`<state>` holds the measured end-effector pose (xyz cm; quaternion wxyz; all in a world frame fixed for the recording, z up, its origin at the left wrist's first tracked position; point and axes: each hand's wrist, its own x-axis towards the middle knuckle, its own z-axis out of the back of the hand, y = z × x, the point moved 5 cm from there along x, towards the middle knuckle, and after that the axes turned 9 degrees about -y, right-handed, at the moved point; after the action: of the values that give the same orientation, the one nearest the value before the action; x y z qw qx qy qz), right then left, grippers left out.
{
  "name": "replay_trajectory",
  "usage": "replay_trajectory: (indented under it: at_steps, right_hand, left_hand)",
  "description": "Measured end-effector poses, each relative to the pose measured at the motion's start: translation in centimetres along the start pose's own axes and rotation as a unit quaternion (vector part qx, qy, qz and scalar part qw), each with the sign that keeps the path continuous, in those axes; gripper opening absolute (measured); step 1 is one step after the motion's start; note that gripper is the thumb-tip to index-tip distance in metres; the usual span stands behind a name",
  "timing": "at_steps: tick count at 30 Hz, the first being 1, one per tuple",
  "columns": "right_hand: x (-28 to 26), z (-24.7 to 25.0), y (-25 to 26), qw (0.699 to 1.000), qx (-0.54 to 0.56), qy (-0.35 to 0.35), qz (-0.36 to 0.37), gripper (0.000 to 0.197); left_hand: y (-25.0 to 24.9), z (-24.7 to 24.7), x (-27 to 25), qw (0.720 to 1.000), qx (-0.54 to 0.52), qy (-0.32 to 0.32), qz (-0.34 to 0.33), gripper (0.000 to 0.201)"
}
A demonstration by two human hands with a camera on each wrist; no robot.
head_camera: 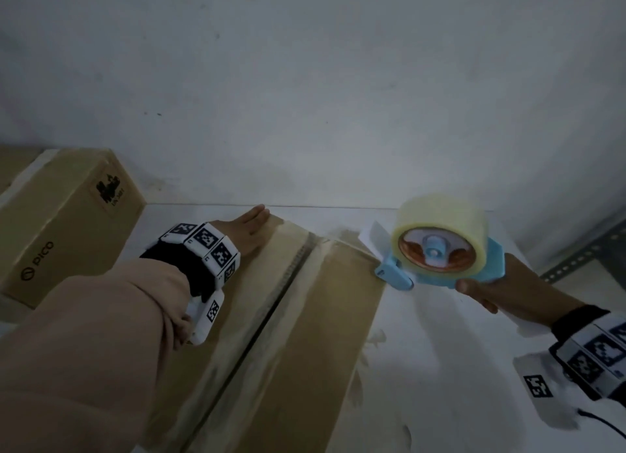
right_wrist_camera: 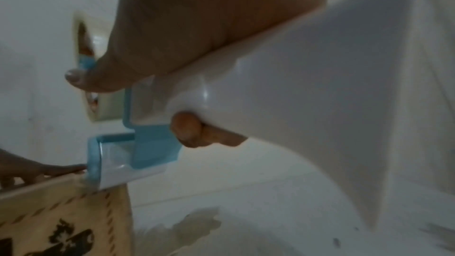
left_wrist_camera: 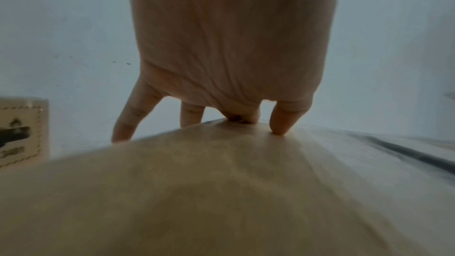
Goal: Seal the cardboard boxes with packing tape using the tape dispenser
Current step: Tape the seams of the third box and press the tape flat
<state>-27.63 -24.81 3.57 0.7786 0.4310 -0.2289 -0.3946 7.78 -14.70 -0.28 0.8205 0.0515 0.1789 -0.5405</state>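
A long cardboard box lies in front of me, its two top flaps meeting at a dark centre seam with glossy tape along it. My left hand rests flat on the far left end of the box top, fingers straight and pressing at the far edge. My right hand grips the white handle of a blue tape dispenser carrying a pale yellow tape roll. The dispenser's blue front end touches the box's far right corner.
A second brown carton with "pico" print stands at the left against the white wall. The box sits on a stained white surface. A perforated metal angle bar runs at the far right. A black cable trails at the lower right.
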Motion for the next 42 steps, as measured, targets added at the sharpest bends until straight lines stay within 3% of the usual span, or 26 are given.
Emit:
replay_trajectory:
  at_steps: [7, 10, 13, 17, 21, 26, 32, 35, 42]
  right_hand:
    - [-1.8, 1.1, -2.4, 0.999, -0.032, -0.036, -0.018, 0.023]
    - [-1.6, 1.1, -2.6, 0.998, -0.05, -0.031, -0.023, 0.022]
    - [-1.6, 1.4, -3.0, 0.999, -0.029, -0.028, -0.029, 0.015]
    - [-1.5, 1.4, -3.3, 0.999, -0.032, -0.016, -0.02, 0.047]
    - [-1.7, 0.8, -2.7, 0.999, -0.029, -0.006, -0.014, 0.037]
    - [-2.0, 1.0, -3.0, 0.999, -0.029, -0.014, -0.007, 0.047]
    - [-2.2, 0.6, -4.0, 1.0, -0.007, -0.017, -0.017, 0.045]
    - [-2.6, 0.2, -4.5, 0.999, -0.007, -0.031, -0.016, 0.048]
    - [-2.8, -0.4, -4.7, 0.998, 0.008, -0.056, -0.037, 0.021]
  left_hand:
    - [-0.2, -0.1, 0.1, 1.0, 0.007, -0.003, -0.002, 0.055]
    - [-0.5, 0.0, 0.1, 0.998, -0.044, -0.026, -0.022, 0.054]
    - [-0.6, 0.0, -0.3, 1.0, -0.01, -0.012, 0.007, 0.053]
    - [-0.8, 0.3, -0.3, 1.0, 0.018, -0.01, 0.018, 0.053]
    - [-0.6, 0.0, -0.2, 1.0, 0.008, 0.004, 0.012, 0.053]
    - [-0.5, 0.1, -0.3, 0.998, -0.042, -0.033, -0.024, 0.055]
    - [-0.7, 0.1, -0.6, 0.999, -0.022, -0.026, 0.03, 0.053]
    - [-0.7, 0.1, -0.4, 0.999, -0.026, -0.026, 0.014, 0.054]
    - [-0.1, -0.1, 0.0, 1.0, -0.002, -0.008, 0.015, 0.055]
